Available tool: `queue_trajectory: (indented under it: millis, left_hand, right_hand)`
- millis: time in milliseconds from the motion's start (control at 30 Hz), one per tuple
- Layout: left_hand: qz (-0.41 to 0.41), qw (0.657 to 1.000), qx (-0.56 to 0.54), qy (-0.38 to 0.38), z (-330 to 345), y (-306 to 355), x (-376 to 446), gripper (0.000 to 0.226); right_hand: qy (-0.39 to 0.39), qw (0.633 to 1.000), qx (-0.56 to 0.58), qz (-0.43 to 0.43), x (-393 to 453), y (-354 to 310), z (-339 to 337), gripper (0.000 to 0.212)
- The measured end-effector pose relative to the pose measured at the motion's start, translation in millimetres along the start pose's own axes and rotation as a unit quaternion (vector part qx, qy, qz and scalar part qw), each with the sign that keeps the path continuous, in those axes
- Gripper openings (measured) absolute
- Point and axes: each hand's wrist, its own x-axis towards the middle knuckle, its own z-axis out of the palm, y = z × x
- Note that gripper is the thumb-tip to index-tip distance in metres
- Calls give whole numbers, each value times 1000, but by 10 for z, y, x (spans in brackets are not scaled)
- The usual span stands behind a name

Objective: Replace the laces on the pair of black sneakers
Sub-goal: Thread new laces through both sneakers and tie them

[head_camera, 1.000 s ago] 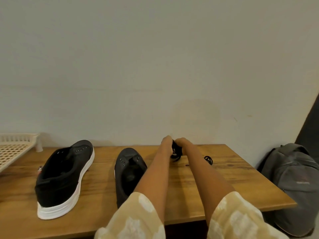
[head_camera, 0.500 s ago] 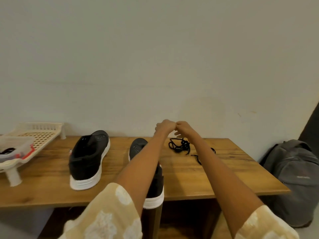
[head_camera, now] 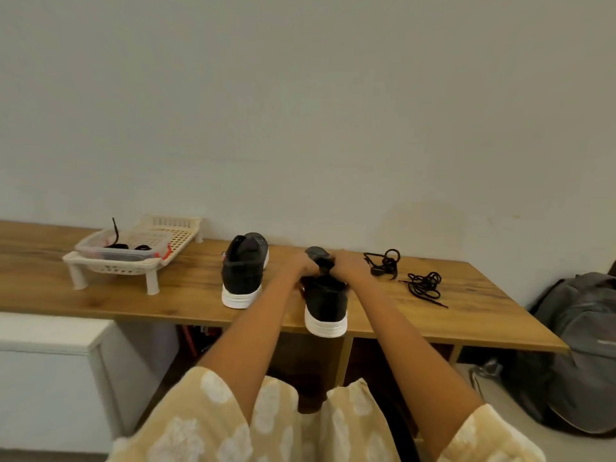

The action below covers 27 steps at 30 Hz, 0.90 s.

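Black sneaker [head_camera: 325,303] is gripped at its tongue by left hand [head_camera: 301,266] and right hand [head_camera: 348,266], presumably steadied for lacing; laces [head_camera: 425,286] are kept nearby on the desk [head_camera: 166,295].

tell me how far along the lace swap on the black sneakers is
Done: both sneakers look unlaced, and two black laces lie loose on the table.

In hand: the left hand and right hand grip the near sneaker at its tongue; no lace shows in them.

Left: threading this one and the other sneaker. More black laces seem to sit in the clear box in the basket.
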Motion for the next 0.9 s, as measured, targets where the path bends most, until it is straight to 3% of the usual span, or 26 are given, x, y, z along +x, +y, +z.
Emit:
queue_trajectory:
  millis: [67,133,267,400,500,633,733,900]
  left_hand:
    - [45,995,29,86,-38,-68,91,34]
    - [56,990,41,122,-101,-132,228,29]
    - [68,986,81,132,-159,-151,381,17]
    - [67,992,77,75,-255,-65,336,19]
    - [91,987,57,117,-457,3,270,16]
    - [118,962,62,239,-949,-153,195,27]
    - [110,937,84,320,-1441,-536,153,25]
    - [19,922,135,363,-2279,-1429,62,21]
  right_hand:
    - [11,997,73,12,62,-13,41,30]
    - [22,996,90,13,158,-17,79,34]
    - [39,997,64,7,403,-53,140,37]
    - [11,1000,-12,10,554,-141,125,28]
    - [76,997,-1,-28,650,-378,113,29]
    - [178,969,103,-137,696,-1010,117,27]
    - [158,945,227,-177,699,-1559,199,27]
    - [46,943,189,-272,740,-2552,442,27]
